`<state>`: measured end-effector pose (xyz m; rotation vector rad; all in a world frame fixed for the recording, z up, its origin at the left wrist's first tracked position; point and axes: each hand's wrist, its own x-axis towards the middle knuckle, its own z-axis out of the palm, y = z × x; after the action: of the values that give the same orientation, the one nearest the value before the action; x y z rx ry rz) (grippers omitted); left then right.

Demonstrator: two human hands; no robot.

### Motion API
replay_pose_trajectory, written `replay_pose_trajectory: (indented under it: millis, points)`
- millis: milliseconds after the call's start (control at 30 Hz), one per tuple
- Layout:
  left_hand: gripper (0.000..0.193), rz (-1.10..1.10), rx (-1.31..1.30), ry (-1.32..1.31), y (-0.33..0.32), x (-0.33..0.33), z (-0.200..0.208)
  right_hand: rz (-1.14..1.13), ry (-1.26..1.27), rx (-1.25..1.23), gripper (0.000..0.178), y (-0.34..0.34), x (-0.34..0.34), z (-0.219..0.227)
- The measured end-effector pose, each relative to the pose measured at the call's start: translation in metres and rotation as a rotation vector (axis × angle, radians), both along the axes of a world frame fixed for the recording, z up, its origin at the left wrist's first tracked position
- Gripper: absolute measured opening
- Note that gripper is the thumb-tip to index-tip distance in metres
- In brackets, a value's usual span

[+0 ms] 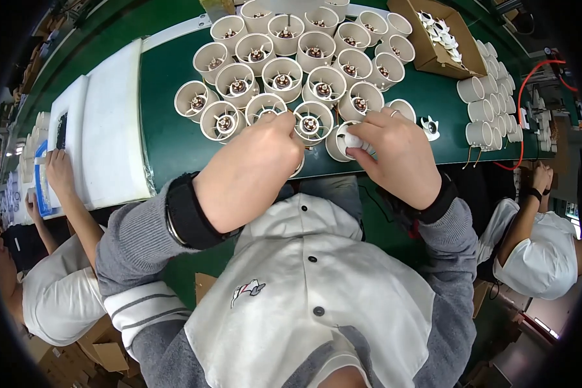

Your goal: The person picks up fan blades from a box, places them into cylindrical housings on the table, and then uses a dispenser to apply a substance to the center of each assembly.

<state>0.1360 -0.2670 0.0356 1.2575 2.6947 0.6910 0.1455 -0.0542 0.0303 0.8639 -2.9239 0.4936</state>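
Note:
Many white cylindrical housings (281,77), each with spokes and a small copper-wound motor inside, crowd the green table. My left hand (252,168) is closed over the nearest housings; its fingertips are hidden behind the hand, so what they grip does not show. With thumb and fingers pinched, my right hand (398,152) holds a small white rounded part (354,140) at the mouth of a tilted housing (335,147). Just right of that hand lies a loose white fan blade (430,128) on the table.
A cardboard box (427,58) with white fan blades stands at the back right. Stacked white housings (482,110) and a red hose (522,97) are farther right. White foam sheets (110,123) cover the left side. Co-workers sit on both sides, one's hand (59,171) by the foam.

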Motion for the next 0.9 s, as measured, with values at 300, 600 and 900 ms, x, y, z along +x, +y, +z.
replay_pose_trajectory:
  millis: [300,600,900]
  points:
    - [0.004,-0.009,-0.076,0.095,0.007,0.002,-0.010,0.003,-0.039,0.171,0.015,-0.001,-0.008,-0.013]
    - [0.004,0.017,-0.129,0.084,0.010,0.003,-0.014,0.004,0.101,0.156,0.019,-0.006,0.000,-0.018]
    - [0.008,-0.022,-0.237,0.157,0.013,0.002,-0.009,0.033,-0.083,-0.002,0.018,0.006,-0.006,-0.012]
